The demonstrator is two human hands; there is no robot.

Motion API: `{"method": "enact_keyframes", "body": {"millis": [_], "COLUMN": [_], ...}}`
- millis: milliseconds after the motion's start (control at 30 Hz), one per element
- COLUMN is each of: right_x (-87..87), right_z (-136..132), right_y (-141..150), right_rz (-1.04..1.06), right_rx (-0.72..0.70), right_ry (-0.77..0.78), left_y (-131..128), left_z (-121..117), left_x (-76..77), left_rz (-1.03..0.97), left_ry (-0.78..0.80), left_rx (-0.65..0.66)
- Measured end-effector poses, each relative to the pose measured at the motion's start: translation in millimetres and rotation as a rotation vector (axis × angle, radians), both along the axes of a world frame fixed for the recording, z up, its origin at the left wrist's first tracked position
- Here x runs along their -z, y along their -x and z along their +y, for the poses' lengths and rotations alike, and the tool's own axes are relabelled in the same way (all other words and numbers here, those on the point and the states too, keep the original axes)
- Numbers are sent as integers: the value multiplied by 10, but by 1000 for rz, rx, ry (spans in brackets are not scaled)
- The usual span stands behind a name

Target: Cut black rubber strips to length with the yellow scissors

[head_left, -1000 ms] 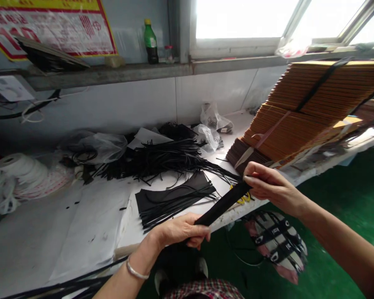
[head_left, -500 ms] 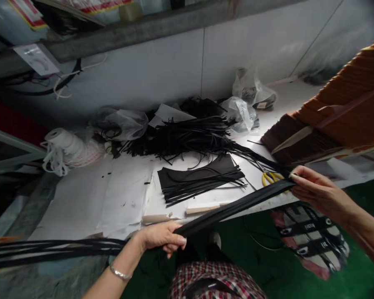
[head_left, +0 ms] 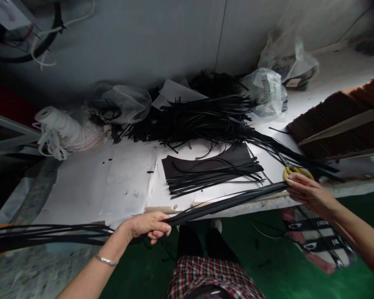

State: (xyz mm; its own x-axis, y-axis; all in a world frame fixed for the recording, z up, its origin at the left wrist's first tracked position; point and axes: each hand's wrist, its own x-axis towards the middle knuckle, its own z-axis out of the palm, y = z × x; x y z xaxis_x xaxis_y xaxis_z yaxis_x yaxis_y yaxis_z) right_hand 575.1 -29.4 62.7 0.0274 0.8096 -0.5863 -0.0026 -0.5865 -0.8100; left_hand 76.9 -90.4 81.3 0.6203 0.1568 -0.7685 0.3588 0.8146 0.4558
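Note:
A bundle of long black strips (head_left: 218, 207) is stretched between my hands along the bench's front edge. My left hand (head_left: 149, 226) is wrapped round it, and the strips trail on past the wrist to the left. At the other end, my right hand (head_left: 305, 191) pinches the strip ends between thumb and fingers. Just behind those fingers lies a yellow-handled tool (head_left: 307, 172), partly hidden. Beyond the stretched bundle, more cut black strips (head_left: 212, 178) lie on a dark sheet (head_left: 205, 162). A large heap of black strips (head_left: 202, 120) sits further back.
White cord spools (head_left: 57, 124) stand at the left, clear plastic bags (head_left: 264, 91) at the back. A stack of dark brown sheets (head_left: 336, 124) is on the right. Below the white bench top (head_left: 81, 182), a patterned cloth-covered thing (head_left: 318, 236) rests on the green floor.
The view has shifted downward and turned. My left hand has moved a little left along with the bundle. Several strips near my right hand now lie loose on the bench behind it.

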Motion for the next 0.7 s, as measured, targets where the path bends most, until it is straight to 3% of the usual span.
{"method": "enact_keyframes", "body": {"millis": [100,333,500,700], "right_x": [98,297,428,872], "right_z": [65,212,235,241], "right_y": [128,185,182,17], "right_rz": [52,72,63,-85], "right_rx": [24,18,-8,-22], "right_ry": [99,102,117,84], "left_y": [59,190,252,260], "left_z": [98,229,271,383], "left_x": [123,402,511,704], "left_rz": [-77,-54,-61,42], "left_ry": [10,36,13,-55], "left_rx": [-4,24,29,57]}}
